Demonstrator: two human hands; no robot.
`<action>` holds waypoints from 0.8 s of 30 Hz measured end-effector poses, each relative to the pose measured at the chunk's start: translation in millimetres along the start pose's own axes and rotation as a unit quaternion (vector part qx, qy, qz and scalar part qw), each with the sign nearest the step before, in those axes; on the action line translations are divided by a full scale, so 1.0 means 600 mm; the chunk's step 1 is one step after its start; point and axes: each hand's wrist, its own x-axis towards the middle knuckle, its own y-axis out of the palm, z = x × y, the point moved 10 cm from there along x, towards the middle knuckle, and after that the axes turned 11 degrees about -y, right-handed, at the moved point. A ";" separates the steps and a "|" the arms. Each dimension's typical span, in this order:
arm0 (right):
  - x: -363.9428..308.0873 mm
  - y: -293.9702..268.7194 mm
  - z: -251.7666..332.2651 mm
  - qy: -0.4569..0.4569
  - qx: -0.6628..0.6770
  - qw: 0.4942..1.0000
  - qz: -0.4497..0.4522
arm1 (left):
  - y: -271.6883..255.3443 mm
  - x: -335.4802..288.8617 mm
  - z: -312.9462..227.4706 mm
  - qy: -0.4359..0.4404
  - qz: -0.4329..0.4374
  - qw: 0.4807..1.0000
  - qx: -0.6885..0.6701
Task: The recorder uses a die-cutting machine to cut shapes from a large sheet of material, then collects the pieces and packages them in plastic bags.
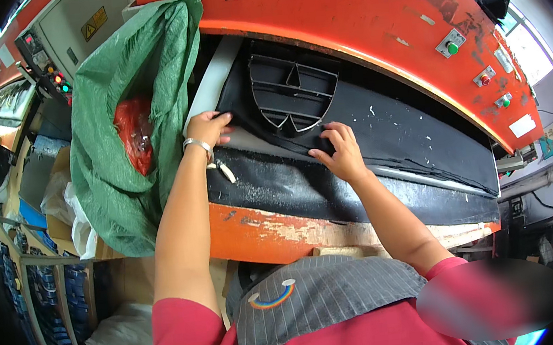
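Note:
A black sheet (391, 115), in layers at its front edge, lies on the bed of an orange press. On it rests a metal cutting die (295, 94), a curved frame with crossbars and pointed notches. My left hand (208, 130) is at the sheet's left front corner, its fingers closed about the edge. Just in front of the die, my right hand (343, 153) has thumb and fingers bent around the sheet's raised front edge. The fingertips are partly lost against the black material. Both hands are apart from the die.
The press's orange beam (367, 11) spans the back, with a green button (452, 48) on its right. A green woven sack (104, 116) holding a red bag (134, 136) stands at the left. Small white scraps (226, 172) lie on the black front strip. Shelving (55, 293) stands lower left.

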 end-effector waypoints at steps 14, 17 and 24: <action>0.029 -0.015 -0.007 -0.003 -0.021 0.999 0.029 | -0.001 -0.007 -0.010 -0.016 -0.025 0.999 0.015; 0.030 0.004 -0.034 0.111 -0.028 0.985 0.128 | -0.002 -0.006 -0.009 -0.026 -0.025 0.999 0.026; 0.035 0.007 -0.005 0.093 -0.068 0.977 0.182 | -0.007 -0.018 -0.010 -0.013 -0.071 0.997 0.003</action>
